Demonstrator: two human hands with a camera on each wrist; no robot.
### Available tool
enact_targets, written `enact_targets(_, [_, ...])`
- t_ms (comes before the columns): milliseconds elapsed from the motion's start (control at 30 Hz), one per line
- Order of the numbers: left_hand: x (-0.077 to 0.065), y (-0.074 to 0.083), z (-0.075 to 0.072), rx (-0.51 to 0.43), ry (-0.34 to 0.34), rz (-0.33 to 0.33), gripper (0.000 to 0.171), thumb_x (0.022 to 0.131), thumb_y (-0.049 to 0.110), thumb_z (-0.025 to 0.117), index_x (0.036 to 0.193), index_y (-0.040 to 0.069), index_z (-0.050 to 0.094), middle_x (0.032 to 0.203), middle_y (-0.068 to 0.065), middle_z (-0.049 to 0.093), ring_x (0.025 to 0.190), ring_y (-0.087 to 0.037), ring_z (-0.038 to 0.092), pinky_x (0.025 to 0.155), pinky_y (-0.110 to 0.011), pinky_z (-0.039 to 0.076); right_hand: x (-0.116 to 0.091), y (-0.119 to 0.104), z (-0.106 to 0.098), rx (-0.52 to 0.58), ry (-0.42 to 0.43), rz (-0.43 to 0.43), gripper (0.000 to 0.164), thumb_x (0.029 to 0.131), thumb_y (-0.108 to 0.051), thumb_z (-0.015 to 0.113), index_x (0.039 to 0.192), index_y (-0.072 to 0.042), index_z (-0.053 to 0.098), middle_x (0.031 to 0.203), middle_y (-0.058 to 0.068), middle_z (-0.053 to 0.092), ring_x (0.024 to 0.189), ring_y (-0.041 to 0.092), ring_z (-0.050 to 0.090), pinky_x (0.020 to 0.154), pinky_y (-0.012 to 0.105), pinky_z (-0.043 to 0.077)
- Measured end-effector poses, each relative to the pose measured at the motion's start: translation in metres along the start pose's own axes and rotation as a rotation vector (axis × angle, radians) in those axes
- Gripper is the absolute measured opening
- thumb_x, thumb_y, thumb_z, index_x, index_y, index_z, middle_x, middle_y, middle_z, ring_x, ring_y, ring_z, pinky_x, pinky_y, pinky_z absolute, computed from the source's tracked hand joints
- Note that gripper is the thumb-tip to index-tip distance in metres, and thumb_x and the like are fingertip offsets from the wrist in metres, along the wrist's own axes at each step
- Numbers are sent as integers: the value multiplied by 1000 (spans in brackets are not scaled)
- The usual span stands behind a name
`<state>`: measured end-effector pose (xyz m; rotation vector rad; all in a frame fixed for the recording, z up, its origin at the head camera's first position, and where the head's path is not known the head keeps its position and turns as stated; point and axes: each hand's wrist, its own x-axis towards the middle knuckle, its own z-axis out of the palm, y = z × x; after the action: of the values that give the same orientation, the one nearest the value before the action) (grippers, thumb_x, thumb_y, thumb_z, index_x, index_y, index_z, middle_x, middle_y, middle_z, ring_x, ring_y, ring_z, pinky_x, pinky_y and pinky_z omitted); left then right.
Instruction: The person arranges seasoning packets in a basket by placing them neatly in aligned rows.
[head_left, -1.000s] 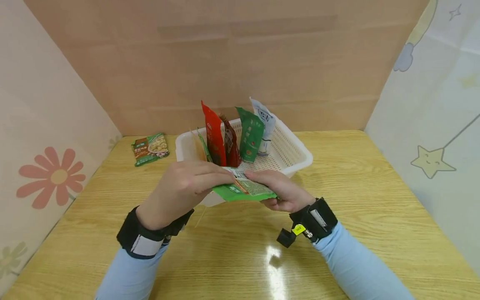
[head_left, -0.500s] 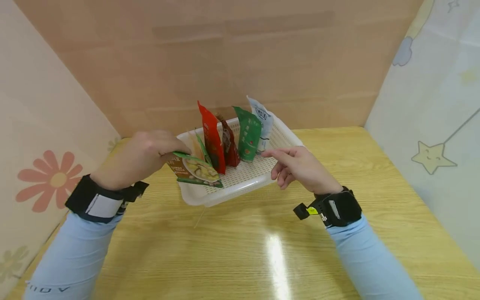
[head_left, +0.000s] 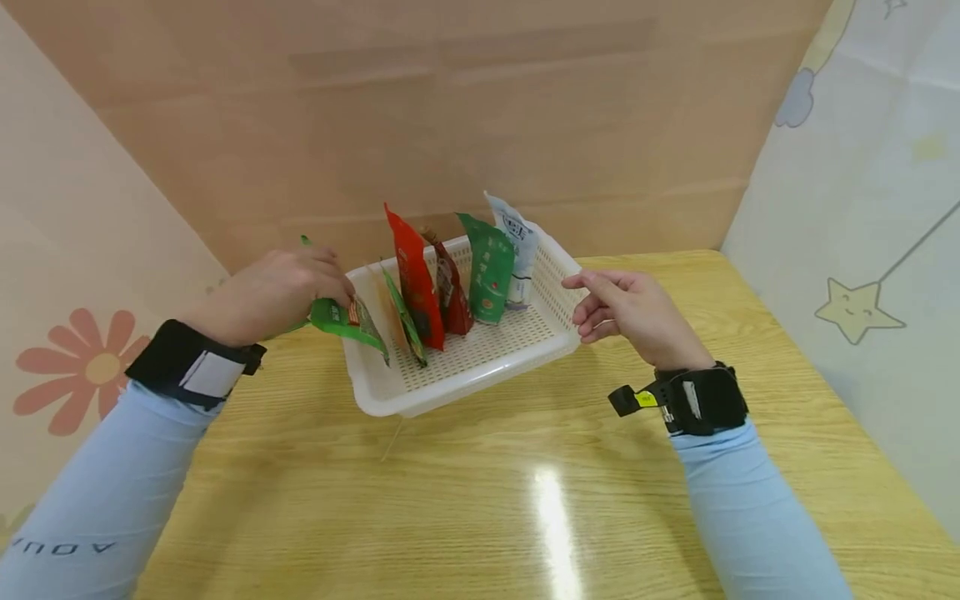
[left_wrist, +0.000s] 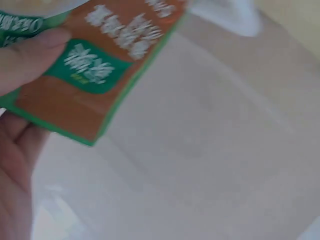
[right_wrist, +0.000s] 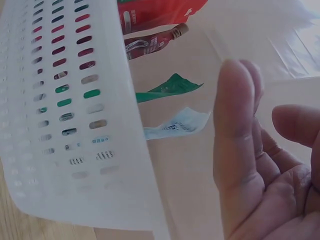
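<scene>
My left hand (head_left: pixel 273 292) pinches a green and brown food packet (left_wrist: pixel 85 65) at the left end of the white basket (head_left: pixel 465 387). In the left wrist view the thumb lies on its brown printed face. The head view shows its bright green side (head_left: pixel 347 323) tilted over the basket's left rim. My right hand (head_left: pixel 626 321) holds nothing, fingers loosely bent, beside the basket's right end. Inside the basket stand a red packet (head_left: pixel 414 271), a dark red one (head_left: pixel 452 292), a green pouch (head_left: pixel 487 267), a pale blue pouch (head_left: pixel 522 250) and a thin green-edged packet (head_left: pixel 403 317).
The basket stands on a wooden table (head_left: pixel 465 517) before a brown paper backdrop (head_left: pixel 420 125). Patterned panels (head_left: pixel 862 208) close off both sides. A thin stick-like piece (head_left: pixel 392 440) shows under the basket's front edge.
Both hands held a green packet before the basket; they have since parted. The left hand moved left, tilting its packet. My right hand drew off to the right. The packet once lying left of the basket is not visible.
</scene>
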<state>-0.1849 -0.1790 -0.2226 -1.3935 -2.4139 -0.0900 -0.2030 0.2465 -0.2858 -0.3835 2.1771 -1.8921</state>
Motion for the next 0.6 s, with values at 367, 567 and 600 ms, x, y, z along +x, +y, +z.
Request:
enact_targets(367, [-6, -40, 60, 105, 55, 49, 34, 67, -19, 80, 86, 8, 79, 95, -8, 73, 96, -32, 61, 89, -47, 52, 3, 7, -4, -32, 27, -1, 42, 103, -32, 54, 124, 4, 61, 80, 13, 65, 67, 21, 66, 68, 37, 60])
enact_targets(567, [-1, -35, 73, 64, 48, -207, 34, 75, -23, 68, 92, 5, 78, 108, -21, 64, 103, -42, 53, 91, -52, 48, 3, 7, -4, -53, 36, 3, 39, 102, -28, 57, 125, 4, 61, 81, 13, 65, 67, 20, 66, 68, 36, 60])
enact_targets(600, [-1, -33, 72, 8, 44, -300, 36, 79, -22, 63, 101, 3, 76, 112, -23, 61, 104, -42, 52, 91, -53, 47, 3, 7, -4, -52, 37, 3, 39, 102, -27, 57, 126, 4, 61, 81, 13, 65, 66, 20, 66, 68, 36, 60])
